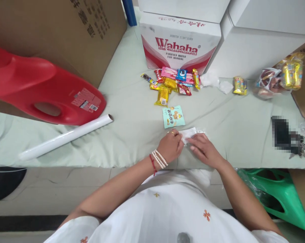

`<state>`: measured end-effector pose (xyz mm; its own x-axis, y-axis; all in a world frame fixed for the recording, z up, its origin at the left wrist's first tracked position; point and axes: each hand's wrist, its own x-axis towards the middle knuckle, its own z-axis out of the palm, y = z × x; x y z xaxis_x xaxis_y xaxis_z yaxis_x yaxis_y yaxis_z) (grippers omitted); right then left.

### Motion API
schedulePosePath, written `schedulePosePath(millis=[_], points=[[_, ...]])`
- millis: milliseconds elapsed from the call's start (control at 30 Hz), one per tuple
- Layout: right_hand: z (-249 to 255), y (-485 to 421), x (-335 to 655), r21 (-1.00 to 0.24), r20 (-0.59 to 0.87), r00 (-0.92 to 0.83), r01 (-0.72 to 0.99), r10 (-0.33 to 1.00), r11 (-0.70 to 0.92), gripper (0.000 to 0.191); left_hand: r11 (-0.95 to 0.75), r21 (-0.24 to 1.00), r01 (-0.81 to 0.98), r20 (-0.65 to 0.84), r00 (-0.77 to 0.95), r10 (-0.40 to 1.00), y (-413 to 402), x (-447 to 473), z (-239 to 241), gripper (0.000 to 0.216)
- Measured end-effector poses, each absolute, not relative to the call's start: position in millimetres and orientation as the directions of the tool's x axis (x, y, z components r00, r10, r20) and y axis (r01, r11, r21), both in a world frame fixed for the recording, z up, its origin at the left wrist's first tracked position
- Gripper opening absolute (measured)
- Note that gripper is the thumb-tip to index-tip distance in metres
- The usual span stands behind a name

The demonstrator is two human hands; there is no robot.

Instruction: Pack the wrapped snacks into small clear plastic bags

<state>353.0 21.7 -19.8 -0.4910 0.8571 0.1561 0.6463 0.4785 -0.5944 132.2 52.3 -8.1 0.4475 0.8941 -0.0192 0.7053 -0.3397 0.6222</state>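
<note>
A small clear plastic bag (189, 134) with something white in it lies flat near the front edge of the cloth-covered table. My left hand (170, 145) is closed with curled fingers on the bag's left end. My right hand (205, 148) lies over the right part of the bag, fingers stretched out and fingertips touching it. Just beyond the hands is a pale green snack packet (173, 116) with a cartoon print, lying flat. Farther back sits a loose pile of wrapped snacks (169, 83) in yellow, pink, red and blue.
Behind the snacks stands a Wahaba water carton (180, 44), with white boxes (256, 50) beside it. At left are a red plastic jug (48, 87), a white roll (66, 137) and a brown carton (101, 40). Bagged snacks (267, 82) and keys (298, 148) lie right; a green stool (279, 192) stands below.
</note>
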Motion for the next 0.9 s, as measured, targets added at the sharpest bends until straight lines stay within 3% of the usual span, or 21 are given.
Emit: schedulePosePath(millis=[67, 133, 200, 333, 467, 600, 733, 800, 900], points=[[-26.5, 23.0, 357.7, -0.58, 0.218, -0.218, 0.755, 0.951, 0.306, 0.039, -0.355, 0.489, 0.797, -0.055, 0.434, 0.899, 53.0, 136.0, -9.5, 0.03], [-36.5, 27.5, 362.3, -0.491, 0.281, 0.037, 0.864, 0.959, 0.111, 0.042, -0.358, 0.404, 0.842, -0.059, 0.415, 0.908, 53.9, 137.8, -9.8, 0.033], [-45.9, 33.5, 366.9, -0.424, 0.29, 0.115, 0.905, 0.95, 0.02, 0.042, -0.374, 0.377, 0.847, -0.029, 0.414, 0.91, 56.2, 139.1, -9.8, 0.034], [-44.7, 44.2, 374.9, -0.559, 0.224, 0.115, 0.829, 0.968, 0.031, 0.019, -0.355, 0.404, 0.843, 0.01, 0.384, 0.923, 63.5, 142.6, -8.2, 0.024], [-19.0, 51.8, 368.2, -0.722, 0.095, 0.091, 0.692, 0.991, 0.005, 0.015, -0.296, 0.442, 0.847, -0.058, 0.356, 0.933, 71.2, 147.0, -1.7, 0.007], [-3.6, 52.1, 332.4, -0.612, 0.156, -0.061, 0.777, 0.986, 0.145, 0.014, -0.241, 0.448, 0.861, -0.175, 0.349, 0.921, 84.6, 148.0, 6.8, 0.036], [-13.6, 41.1, 295.5, -0.41, 0.185, -0.21, 0.871, 0.96, 0.27, 0.023, -0.252, 0.473, 0.844, -0.333, 0.437, 0.836, 105.5, 143.8, 8.9, 0.026], [-21.5, 33.3, 289.0, -0.397, 0.202, -0.233, 0.868, 0.951, 0.298, 0.026, -0.245, 0.506, 0.827, -0.357, 0.46, 0.813, 114.9, 141.5, 7.3, 0.026], [-28.5, 22.0, 292.5, -0.48, 0.264, -0.216, 0.816, 0.94, 0.322, 0.032, -0.188, 0.571, 0.799, -0.411, 0.476, 0.777, 123.4, 139.7, 4.1, 0.029]])
